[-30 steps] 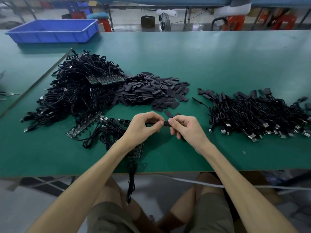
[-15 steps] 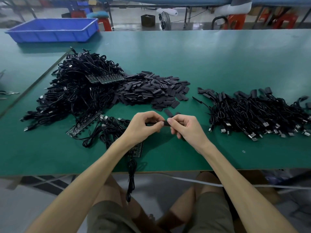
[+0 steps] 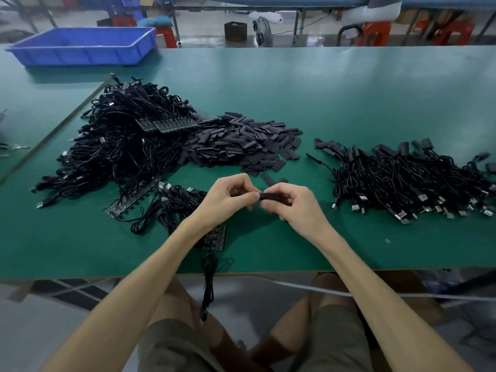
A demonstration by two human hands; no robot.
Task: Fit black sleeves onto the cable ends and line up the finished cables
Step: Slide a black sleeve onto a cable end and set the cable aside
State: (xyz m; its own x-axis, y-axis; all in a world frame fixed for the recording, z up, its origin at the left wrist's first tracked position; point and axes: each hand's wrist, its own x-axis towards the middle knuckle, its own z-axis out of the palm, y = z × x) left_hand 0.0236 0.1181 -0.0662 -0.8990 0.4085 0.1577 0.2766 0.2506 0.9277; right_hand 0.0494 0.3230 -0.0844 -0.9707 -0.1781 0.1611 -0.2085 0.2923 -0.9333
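Over the near middle of the green table (image 3: 268, 251), my left hand (image 3: 228, 200) pinches a cable end that its fingers mostly hide. My right hand (image 3: 292, 205) pinches a black sleeve (image 3: 272, 196) between thumb and fingers, level with the left fingertips and touching them. That cable (image 3: 208, 280) hangs over the table's front edge below my left wrist. A heap of loose black sleeves (image 3: 241, 146) lies just beyond my hands. A large tangle of bare cables (image 3: 120, 146) fills the left. Sleeved cables (image 3: 408, 178) lie in a pile on the right.
A blue plastic bin (image 3: 86, 47) stands at the far left of the table. Small circuit-board strips (image 3: 128, 202) lie among cables left of my hands. A seam between two tabletops (image 3: 53, 130) runs diagonally at the left. My knees show below the front edge.
More of the black sleeve now shows in my right fingers, and both hands have stayed almost in place over the table.
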